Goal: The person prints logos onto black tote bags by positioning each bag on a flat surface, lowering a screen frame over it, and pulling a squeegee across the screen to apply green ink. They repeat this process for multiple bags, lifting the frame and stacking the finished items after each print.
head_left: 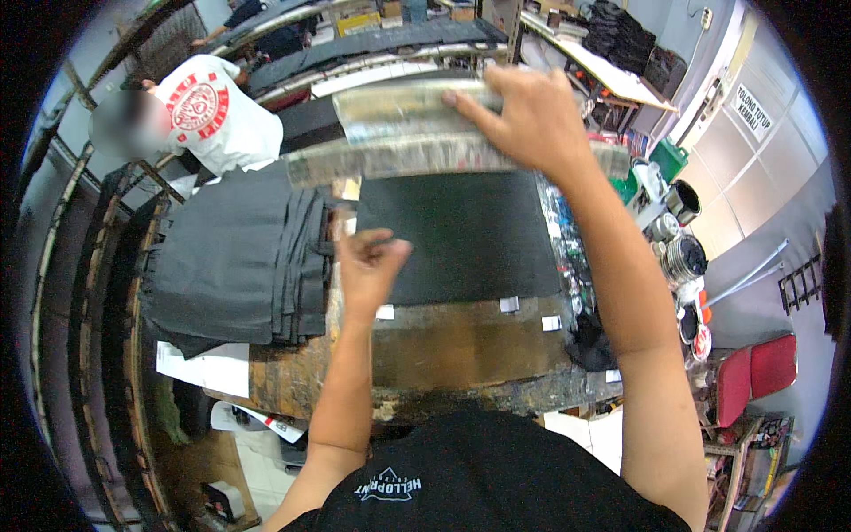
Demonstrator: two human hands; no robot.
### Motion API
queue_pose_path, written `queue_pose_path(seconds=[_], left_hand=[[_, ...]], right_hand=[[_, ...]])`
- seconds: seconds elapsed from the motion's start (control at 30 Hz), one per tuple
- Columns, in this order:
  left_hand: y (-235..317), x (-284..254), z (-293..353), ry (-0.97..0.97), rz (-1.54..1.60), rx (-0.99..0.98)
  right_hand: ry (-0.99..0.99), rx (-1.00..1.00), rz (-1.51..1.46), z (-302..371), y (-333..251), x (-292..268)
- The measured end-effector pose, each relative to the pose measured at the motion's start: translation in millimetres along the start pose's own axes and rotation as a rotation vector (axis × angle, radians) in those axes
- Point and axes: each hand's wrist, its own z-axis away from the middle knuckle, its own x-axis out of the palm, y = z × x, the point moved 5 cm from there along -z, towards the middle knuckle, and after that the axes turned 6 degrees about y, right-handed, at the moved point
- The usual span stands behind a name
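Observation:
My right hand (532, 120) grips the top edge of a screen-printing frame (408, 160), its thumb over the near side. The frame is pale, worn and ink-stained, and stands tilted up at the far side of the table. Below it a black cloth piece (456, 239) lies flat on the board. My left hand (368, 262) hovers over that cloth's left edge, blurred a little, its fingers loosely curled with nothing visible in them. To its left rests a stack of dark grey cloth pieces (235, 253), edges overlapping.
Small white tabs (509, 304) mark the board's near part. A dark crumpled cloth (589, 341) lies at its right. Cans and tubs (683, 257) crowd the right side, beside a red chair (753, 377). Wooden racks (97, 337) line the left. A person in a white shirt (213, 115) bends at far left.

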Motion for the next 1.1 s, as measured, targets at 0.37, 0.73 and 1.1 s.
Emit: queue_pose_path(seconds=[0.37, 0.73, 1.1], left_hand=[[-48, -72, 67, 0.111, -0.307, 0.065], [-88, -80, 95, 0.144, -0.813, 0.277], [-97, -87, 97, 0.149, -0.783, 0.278]], right_hand=[[-0.563, -0.015, -0.036, 177, -40, 41], [-0.818, 0.074, -0.160, 214, -54, 59], [-0.552, 0.008, -0.009, 194, -34, 137]])
